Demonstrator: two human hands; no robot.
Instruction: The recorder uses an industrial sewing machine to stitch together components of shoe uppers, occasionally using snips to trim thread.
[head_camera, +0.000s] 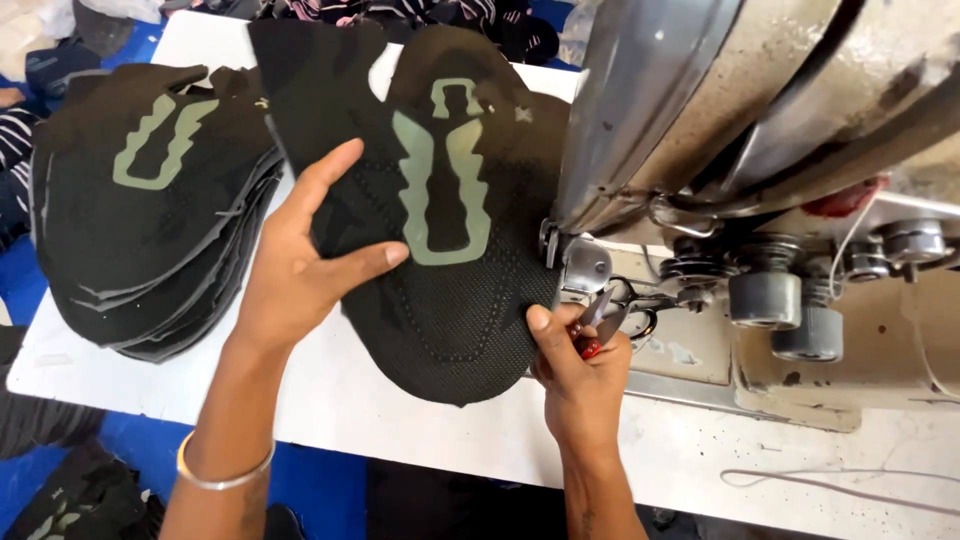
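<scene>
A black mesh shoe upper (440, 300) with a pale green lacing patch lies on the white table (330, 400), beside the sewing machine (760, 150). My left hand (300, 260) rests flat on its left side, fingers spread. My right hand (580, 365) pinches the upper's right edge with the thumb and holds small thread snips (605, 315) with a red handle, their blades pointing up toward the machine's needle area.
A stack of several matching black uppers (150, 220) sits at the table's left. The worn beige sewing machine fills the upper right, with tension knobs (790, 300) on its front. Loose white thread (840, 480) trails at the table's right. More fabric pieces lie at the back.
</scene>
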